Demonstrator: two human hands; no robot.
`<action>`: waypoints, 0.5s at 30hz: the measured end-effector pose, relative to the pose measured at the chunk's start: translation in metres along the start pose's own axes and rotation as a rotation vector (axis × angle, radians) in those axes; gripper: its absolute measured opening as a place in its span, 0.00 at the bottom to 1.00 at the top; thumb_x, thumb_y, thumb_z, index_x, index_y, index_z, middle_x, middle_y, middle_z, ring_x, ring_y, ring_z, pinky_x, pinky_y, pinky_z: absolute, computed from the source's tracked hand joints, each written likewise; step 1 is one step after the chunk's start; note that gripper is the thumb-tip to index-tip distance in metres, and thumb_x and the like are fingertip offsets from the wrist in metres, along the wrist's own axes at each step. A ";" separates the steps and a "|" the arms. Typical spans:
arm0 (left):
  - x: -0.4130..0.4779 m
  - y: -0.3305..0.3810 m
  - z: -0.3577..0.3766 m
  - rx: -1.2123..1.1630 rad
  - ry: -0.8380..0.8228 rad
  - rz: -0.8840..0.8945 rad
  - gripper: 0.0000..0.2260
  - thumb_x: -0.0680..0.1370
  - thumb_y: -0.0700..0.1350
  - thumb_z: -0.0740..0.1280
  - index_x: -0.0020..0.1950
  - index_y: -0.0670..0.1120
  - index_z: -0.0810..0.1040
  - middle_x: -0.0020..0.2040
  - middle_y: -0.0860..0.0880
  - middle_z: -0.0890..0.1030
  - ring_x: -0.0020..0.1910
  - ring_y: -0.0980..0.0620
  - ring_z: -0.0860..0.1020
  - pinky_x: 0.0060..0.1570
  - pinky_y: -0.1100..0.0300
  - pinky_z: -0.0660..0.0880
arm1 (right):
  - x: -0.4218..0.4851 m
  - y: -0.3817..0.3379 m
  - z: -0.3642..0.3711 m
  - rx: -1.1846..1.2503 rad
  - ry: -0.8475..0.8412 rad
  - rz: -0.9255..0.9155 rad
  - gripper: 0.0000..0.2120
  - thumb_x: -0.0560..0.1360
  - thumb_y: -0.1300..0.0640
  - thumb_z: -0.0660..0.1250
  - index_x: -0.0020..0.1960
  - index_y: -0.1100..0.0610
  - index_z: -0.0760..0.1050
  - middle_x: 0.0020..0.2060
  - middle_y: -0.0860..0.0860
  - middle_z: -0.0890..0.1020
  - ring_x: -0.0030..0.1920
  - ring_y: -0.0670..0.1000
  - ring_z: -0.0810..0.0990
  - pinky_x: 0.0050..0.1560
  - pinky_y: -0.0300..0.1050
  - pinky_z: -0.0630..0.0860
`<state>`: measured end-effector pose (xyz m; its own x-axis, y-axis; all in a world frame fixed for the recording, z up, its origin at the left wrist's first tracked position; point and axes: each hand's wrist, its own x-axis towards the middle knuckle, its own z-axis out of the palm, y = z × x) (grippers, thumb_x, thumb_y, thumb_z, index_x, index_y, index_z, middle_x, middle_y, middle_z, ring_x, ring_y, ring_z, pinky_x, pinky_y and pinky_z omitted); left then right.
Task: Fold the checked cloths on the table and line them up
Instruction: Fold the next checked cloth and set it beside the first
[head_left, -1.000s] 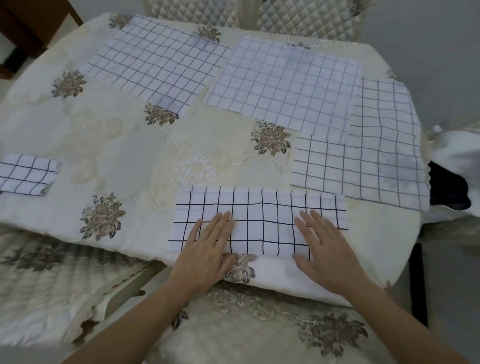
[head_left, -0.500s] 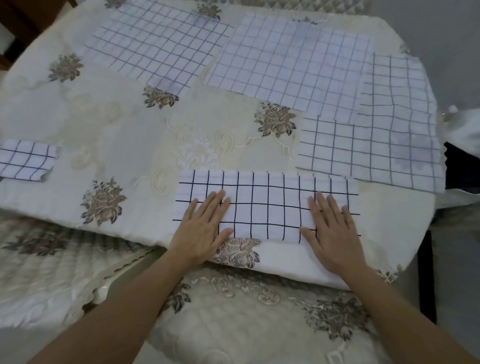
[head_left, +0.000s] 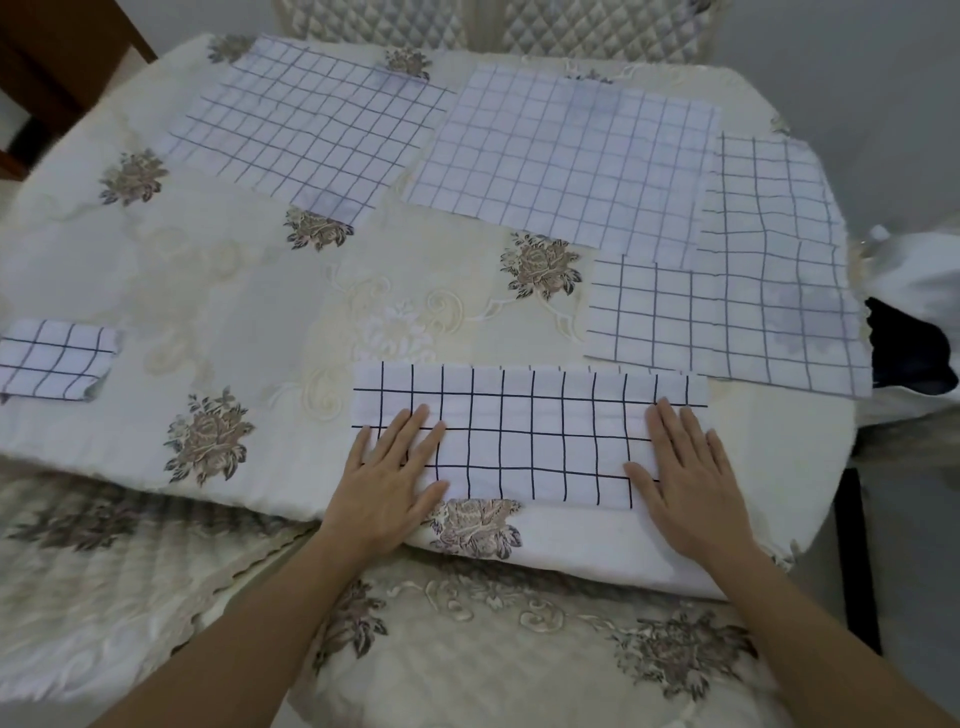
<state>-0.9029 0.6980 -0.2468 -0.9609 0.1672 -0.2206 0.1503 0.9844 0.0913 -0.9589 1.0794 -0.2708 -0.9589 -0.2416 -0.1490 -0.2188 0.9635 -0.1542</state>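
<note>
A white cloth with a dark check, folded into a long strip (head_left: 530, 431), lies near the table's front edge. My left hand (head_left: 389, 478) rests flat on its left end and my right hand (head_left: 685, 473) flat on its right end, fingers apart, holding nothing. A small folded checked cloth (head_left: 52, 358) sits at the left edge. Three unfolded checked cloths lie spread out: one at the back left (head_left: 306, 130), one at the back middle (head_left: 566, 156), one at the right (head_left: 753, 275), partly overlapping each other.
The table carries a cream floral cover (head_left: 249, 291). Quilted chairs stand at the far side (head_left: 415, 21) and right below me (head_left: 493, 639). A dark object (head_left: 909, 348) with white fabric lies off the right edge. A wooden chair (head_left: 57, 62) is at the back left.
Both hands have slid outward along the folded strip toward its ends, pressing it flat. My view has shifted slightly. The other cloths lie as before.
</note>
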 end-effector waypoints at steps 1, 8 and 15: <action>0.002 0.002 -0.001 -0.007 0.013 -0.016 0.30 0.82 0.64 0.47 0.82 0.54 0.52 0.82 0.52 0.52 0.80 0.52 0.51 0.76 0.41 0.52 | 0.000 0.000 0.000 0.008 0.005 0.010 0.36 0.80 0.32 0.38 0.82 0.52 0.46 0.81 0.47 0.47 0.81 0.51 0.45 0.79 0.54 0.47; 0.039 0.068 -0.014 -0.068 0.153 -0.005 0.28 0.83 0.60 0.49 0.80 0.47 0.59 0.81 0.47 0.57 0.79 0.47 0.57 0.76 0.40 0.55 | 0.003 -0.081 -0.011 0.125 0.151 -0.005 0.33 0.83 0.40 0.45 0.80 0.61 0.55 0.80 0.56 0.56 0.80 0.57 0.52 0.78 0.59 0.52; 0.062 0.104 0.012 0.024 -0.015 -0.084 0.40 0.80 0.62 0.54 0.80 0.47 0.33 0.80 0.47 0.31 0.79 0.48 0.33 0.77 0.39 0.44 | 0.026 -0.164 0.008 0.210 0.123 -0.040 0.27 0.81 0.56 0.50 0.79 0.61 0.58 0.79 0.55 0.59 0.80 0.53 0.54 0.77 0.52 0.49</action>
<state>-0.9436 0.8117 -0.2624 -0.9667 0.0847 -0.2415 0.0752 0.9960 0.0483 -0.9460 0.9139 -0.2567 -0.9679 -0.2506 -0.0210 -0.2266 0.9055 -0.3588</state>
